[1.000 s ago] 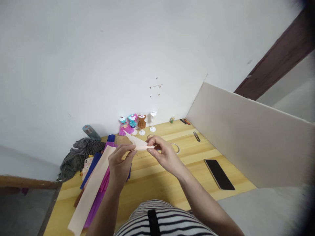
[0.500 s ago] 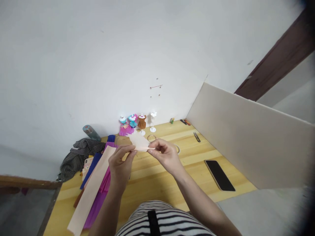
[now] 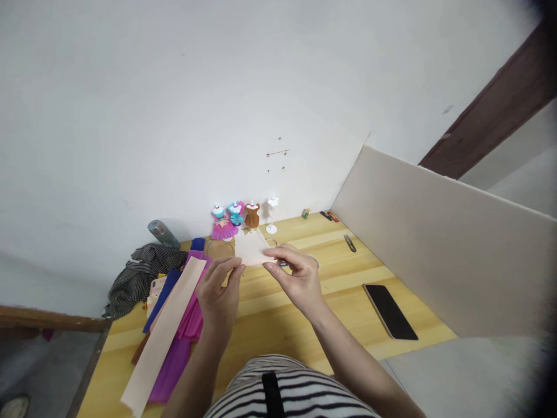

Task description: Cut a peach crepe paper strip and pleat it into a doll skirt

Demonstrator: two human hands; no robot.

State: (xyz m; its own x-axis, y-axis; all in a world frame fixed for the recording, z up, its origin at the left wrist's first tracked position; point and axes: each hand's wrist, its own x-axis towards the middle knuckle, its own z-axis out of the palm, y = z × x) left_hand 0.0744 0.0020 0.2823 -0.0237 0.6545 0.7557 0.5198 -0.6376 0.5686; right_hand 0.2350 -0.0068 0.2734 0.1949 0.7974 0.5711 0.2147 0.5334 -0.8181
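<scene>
A small pale pink piece of crepe paper (image 3: 251, 248) is held up between my two hands, above the wooden table. My left hand (image 3: 220, 287) pinches its lower left corner between thumb and fingers. At its lower right edge, the thumb and fingers of my right hand (image 3: 298, 277) are closed on it. Behind the paper stand small dress forms in brown (image 3: 252, 216), blue with a pink skirt (image 3: 224, 227), and blue with a flower (image 3: 235, 215). A bare white dress form (image 3: 272, 216) is to their right.
Strips of pale pink paper (image 3: 167, 331), purple paper (image 3: 169, 371) and blue paper (image 3: 163, 296) lie at the left, near a striped cloth (image 3: 143, 276) and a bottle (image 3: 163, 233). On the right are a phone (image 3: 390, 312), thread snips (image 3: 350, 243) and a white partition (image 3: 435, 244).
The crepe paper, which leaned left with a ragged upper edge, now stands straighter and flatter between my hands. My right hand's fingers have shifted slightly; both hands keep their pinch.
</scene>
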